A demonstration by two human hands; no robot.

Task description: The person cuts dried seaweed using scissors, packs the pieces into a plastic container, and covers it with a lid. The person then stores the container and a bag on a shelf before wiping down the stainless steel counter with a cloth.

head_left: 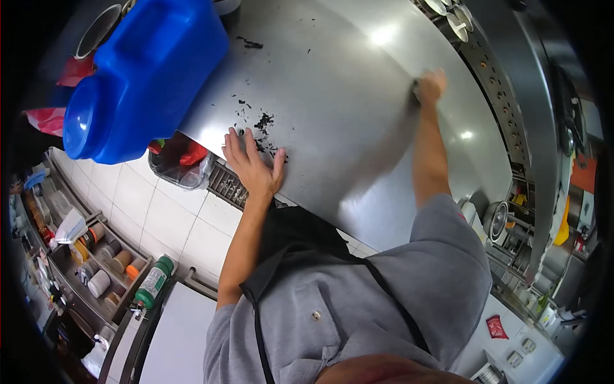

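My left hand (254,168) rests at the near left edge of a steel table (332,83), fingers spread, holding nothing. Beside its fingertips lie loose black flakes (263,121), with more scattered farther up the tabletop. Far over to the right, my right hand (433,88) is on the table and smeared by motion. Its fingers appear bent around a small dark object (416,89), whose kind I cannot make out. A dark reflection stretches across the steel below that arm.
A large blue plastic jug (150,70) stands at the table's left. Below the left edge is a lined bin (182,160) with red items inside. A metal appliance with knobs (492,80) borders the right. Shelves with jars (105,262) and a green bottle (153,281) are lower left.
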